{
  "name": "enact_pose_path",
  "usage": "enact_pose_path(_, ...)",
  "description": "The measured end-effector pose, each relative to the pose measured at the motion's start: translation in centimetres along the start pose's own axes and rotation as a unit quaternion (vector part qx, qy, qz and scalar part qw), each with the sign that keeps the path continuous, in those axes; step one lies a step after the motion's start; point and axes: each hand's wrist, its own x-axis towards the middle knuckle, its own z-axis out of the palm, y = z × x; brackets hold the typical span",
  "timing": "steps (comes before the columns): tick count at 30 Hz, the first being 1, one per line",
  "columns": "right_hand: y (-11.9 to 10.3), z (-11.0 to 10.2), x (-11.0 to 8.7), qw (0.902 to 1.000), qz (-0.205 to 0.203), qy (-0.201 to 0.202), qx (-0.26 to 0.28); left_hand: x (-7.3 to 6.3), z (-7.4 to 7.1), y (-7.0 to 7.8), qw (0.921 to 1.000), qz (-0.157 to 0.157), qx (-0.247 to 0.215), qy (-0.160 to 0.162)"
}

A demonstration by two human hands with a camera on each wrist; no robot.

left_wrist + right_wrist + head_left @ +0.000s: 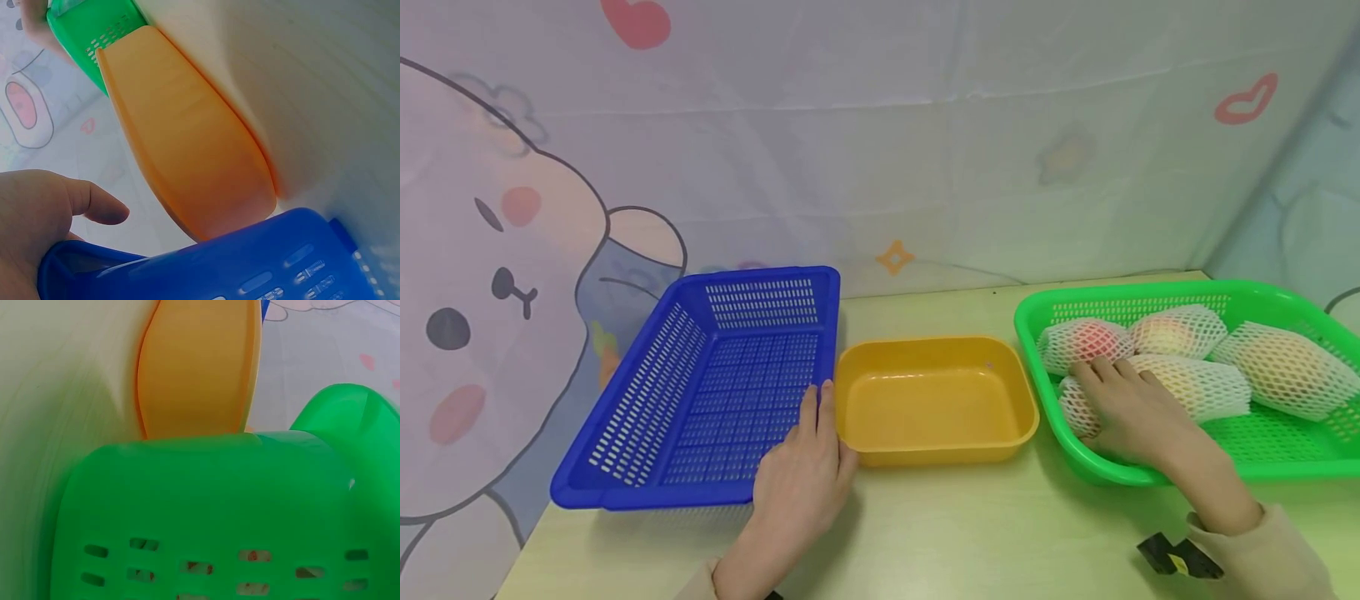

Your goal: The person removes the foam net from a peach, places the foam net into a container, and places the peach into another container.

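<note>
Straight-fingered left hand [801,479] touches blue basket rim [830,329]; right hand [1138,421], grip unclear, overlies netted fruit [1076,412].

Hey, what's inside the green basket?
At least four pieces of fruit in white foam nets. The right hand covers part of them, so I can't tell whether a fifth lies there.

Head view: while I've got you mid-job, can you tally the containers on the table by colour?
Blue basket: 1
Yellow tub: 1
Green basket: 1
Total: 3 containers
</note>
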Motion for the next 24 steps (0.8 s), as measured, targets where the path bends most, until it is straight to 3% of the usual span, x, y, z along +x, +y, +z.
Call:
enact_pose_path(18,0.0,-1.0,-0.3,0.9999,0.009,0.0,0.006,0.0,-0.1,0.0,1.0,0.001,0.0,-0.001)
enact_pose_path(24,0.0,-1.6,-0.5,0.9998,-0.003,0.017,0.014,0.0,-0.1,0.0,1.0,0.0,0.0,0.0)
